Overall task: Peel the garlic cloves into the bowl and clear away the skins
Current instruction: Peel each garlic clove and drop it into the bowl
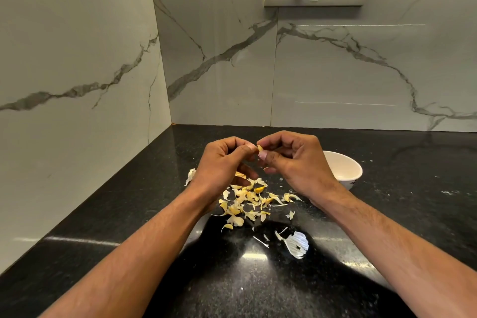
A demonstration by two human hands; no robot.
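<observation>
Skins [245,201] litter black counter [103,227] beneath marble-veined walls [77,46]

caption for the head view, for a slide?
Both hands, left and right, pinch a garlic clove above scattered skins, white bowl beside.

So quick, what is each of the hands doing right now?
Left hand: closed, pinching the garlic clove.
Right hand: closed, pinching the same garlic clove from the other side.
</observation>
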